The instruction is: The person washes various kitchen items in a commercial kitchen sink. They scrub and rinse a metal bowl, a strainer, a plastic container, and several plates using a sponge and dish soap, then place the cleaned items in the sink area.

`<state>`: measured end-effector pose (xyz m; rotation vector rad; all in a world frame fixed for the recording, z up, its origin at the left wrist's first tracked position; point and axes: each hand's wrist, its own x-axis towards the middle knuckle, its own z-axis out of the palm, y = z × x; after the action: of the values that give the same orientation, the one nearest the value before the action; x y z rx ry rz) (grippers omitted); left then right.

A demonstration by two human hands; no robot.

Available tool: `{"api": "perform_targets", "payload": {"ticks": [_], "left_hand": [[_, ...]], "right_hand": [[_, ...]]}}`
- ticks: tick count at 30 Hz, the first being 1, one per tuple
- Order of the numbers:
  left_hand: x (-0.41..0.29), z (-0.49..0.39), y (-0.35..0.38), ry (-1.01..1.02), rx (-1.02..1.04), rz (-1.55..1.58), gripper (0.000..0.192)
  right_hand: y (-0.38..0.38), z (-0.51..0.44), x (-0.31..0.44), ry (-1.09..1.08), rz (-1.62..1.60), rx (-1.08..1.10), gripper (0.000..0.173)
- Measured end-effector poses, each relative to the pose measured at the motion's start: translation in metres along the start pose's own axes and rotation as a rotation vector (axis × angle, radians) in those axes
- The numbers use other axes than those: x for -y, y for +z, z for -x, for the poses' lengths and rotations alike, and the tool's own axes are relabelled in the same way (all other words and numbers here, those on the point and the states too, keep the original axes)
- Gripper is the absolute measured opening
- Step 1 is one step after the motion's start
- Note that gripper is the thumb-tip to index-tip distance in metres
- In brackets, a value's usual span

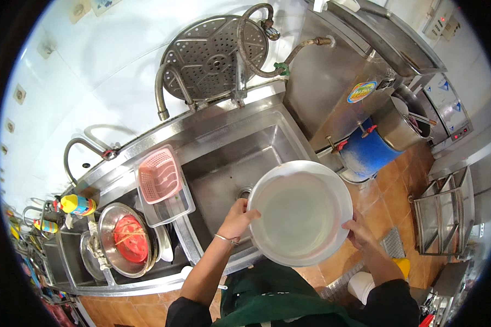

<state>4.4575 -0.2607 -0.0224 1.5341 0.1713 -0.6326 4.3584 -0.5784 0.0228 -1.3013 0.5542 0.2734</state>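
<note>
Between my two hands is a wide, round, pale basin (300, 212), held by its rim in front of my body. Cloudy liquid appears to be inside it. My left hand (239, 216) grips the left rim, thumb over the edge and fingers hidden beneath. On the opposite rim my right hand (356, 231) holds on the same way, its fingers partly hidden. The basin overlaps the front right corner of a stainless steel sink (225, 180), whose drain (244, 192) shows just left of the basin.
Left of the sink sit a pink plastic basket (159, 175) in a clear tub (167, 212) and a metal bowl (106, 229) with something red. Faucets (161, 94) and a perforated steamer plate (215, 61) stand behind. A blue barrel (370, 149) is at right, a white bucket (360, 286) on the floor.
</note>
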Motion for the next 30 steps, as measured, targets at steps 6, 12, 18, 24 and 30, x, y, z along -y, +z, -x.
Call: {"api": "perform_targets", "payload": {"ticks": [6,12,18,24,30], "left_hand": [[-0.031,-0.008,-0.024,0.003,-0.108,0.128,0.032],[-0.004,-0.07,-0.064,-0.074,-0.18,-0.014,0.032],[0.074,-0.15,-0.084,-0.354,-0.288,-0.087,0.029],[0.104,-0.193,-0.078,-0.404,-0.365,0.09,0.04],[0.091,-0.212,-0.088,-0.403,-0.255,0.255,0.047]], "right_hand": [[0.019,-0.072,0.022,-0.021,0.102,0.181,0.056],[0.033,-0.169,-0.003,0.026,0.181,0.371,0.05],[0.044,-0.261,-0.05,0.17,0.325,0.261,0.041],[0.038,-0.312,-0.091,0.196,0.424,0.194,0.042],[0.039,-0.321,-0.103,0.173,0.494,0.143,0.046]]}}
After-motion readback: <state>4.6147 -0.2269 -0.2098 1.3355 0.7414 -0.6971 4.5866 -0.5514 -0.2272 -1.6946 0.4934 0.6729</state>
